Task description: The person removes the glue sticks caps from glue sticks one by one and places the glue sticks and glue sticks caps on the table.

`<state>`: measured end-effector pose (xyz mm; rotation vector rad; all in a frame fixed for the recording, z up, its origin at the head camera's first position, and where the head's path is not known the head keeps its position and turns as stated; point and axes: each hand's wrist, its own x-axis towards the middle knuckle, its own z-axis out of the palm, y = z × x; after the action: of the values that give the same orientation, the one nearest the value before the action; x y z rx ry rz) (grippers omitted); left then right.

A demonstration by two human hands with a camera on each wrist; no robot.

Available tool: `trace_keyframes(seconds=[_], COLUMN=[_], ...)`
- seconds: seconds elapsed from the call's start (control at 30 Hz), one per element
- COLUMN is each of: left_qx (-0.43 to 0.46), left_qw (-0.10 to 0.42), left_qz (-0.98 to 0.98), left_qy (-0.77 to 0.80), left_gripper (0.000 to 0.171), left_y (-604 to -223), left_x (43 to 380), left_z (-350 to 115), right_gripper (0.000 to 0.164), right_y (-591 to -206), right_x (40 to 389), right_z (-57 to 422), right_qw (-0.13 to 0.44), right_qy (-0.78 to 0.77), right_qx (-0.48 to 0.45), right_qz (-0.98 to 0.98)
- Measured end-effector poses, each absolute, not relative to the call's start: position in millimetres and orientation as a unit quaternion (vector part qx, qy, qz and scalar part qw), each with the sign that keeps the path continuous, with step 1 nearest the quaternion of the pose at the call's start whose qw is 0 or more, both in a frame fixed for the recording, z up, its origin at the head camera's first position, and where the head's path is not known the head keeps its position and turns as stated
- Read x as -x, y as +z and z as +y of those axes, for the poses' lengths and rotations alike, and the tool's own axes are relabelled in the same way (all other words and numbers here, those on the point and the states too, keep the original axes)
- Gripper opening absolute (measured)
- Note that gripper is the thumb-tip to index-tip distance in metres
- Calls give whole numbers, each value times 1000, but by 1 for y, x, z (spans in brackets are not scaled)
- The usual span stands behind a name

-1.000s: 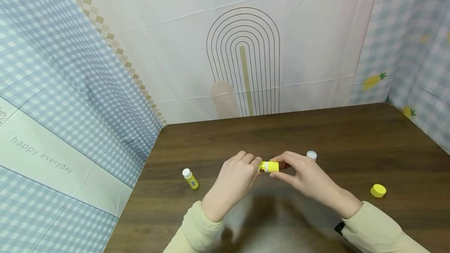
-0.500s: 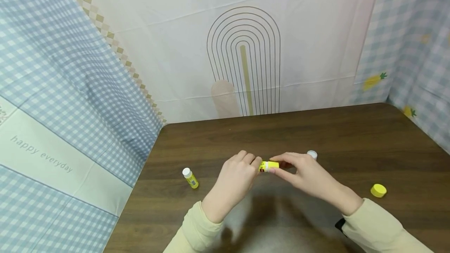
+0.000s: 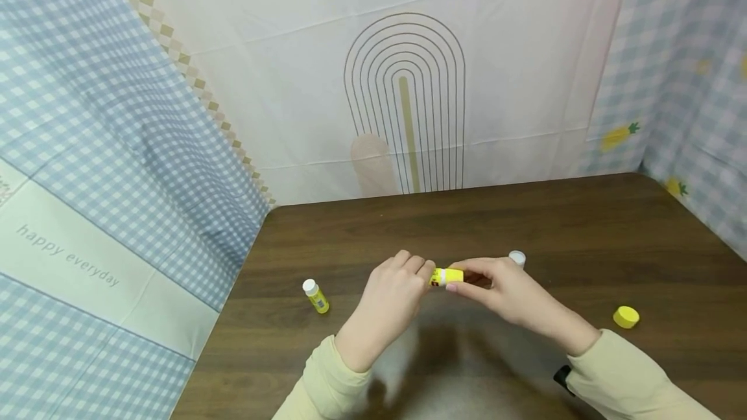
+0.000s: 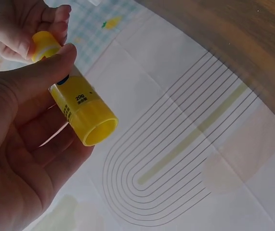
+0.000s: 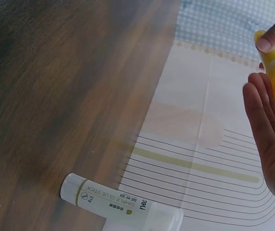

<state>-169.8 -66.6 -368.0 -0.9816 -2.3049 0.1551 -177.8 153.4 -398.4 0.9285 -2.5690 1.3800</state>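
Observation:
A yellow glue stick (image 3: 447, 277) lies nearly level between my two hands above the table. My left hand (image 3: 392, 290) grips its printed barrel, with the thumb across it in the left wrist view; there the near end is an uncapped yellow tube mouth (image 4: 100, 131). At the other end, the thumb and fingers of my right hand (image 3: 506, 287) pinch the yellow base past a white band. A loose yellow cap (image 3: 626, 317) rests on the table to the right.
Left of the hands stands a yellow glue stick with a white cap (image 3: 316, 296). Behind my right hand is a white glue stick (image 5: 120, 204), mostly hidden in the head view. The brown wooden table (image 3: 350, 232) ends at a patterned cloth backdrop (image 3: 280, 83).
The fingers and thumb of my right hand shift slightly at the glue stick's base. My left hand and the glue stick stay almost still.

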Motion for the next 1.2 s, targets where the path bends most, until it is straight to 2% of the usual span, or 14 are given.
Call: trace_keyframes(seconds=[0.23, 0.43, 0.6, 0.73, 0.83, 0.93, 1.07, 1.2], left_qx=[369, 368, 369, 369, 369, 370, 375, 376], left_qw=[307, 301, 301, 300, 297, 296, 300, 302], left_qz=[-876, -878, -878, -878, -879, -879, -876, -874], left_qy=[56, 53, 49, 51, 52, 54, 55, 56], left_gripper=[21, 25, 27, 27, 25, 21, 17, 16], left_y=[-367, -367, -366, -365, -366, -366, -367, -367], left_x=[168, 167, 167, 167, 167, 167, 167, 168], left_z=[-69, -70, -69, -70, -70, -69, -68, -66], right_gripper=[25, 36, 43, 44, 38, 32, 33, 26], right_y=[-405, -409, -408, -407, -406, -402, -396, -391], right_x=[177, 177, 178, 178, 178, 177, 177, 178], right_z=[151, 151, 152, 151, 150, 150, 152, 156], right_qw=[135, 195, 231, 238, 198, 109, -1, -61], right_qy=[435, 410, 393, 388, 404, 433, 458, 458], right_qx=[-348, -376, -392, -395, -374, -329, -267, -247], right_qz=[-819, -808, -799, -798, -811, -832, -848, -852])
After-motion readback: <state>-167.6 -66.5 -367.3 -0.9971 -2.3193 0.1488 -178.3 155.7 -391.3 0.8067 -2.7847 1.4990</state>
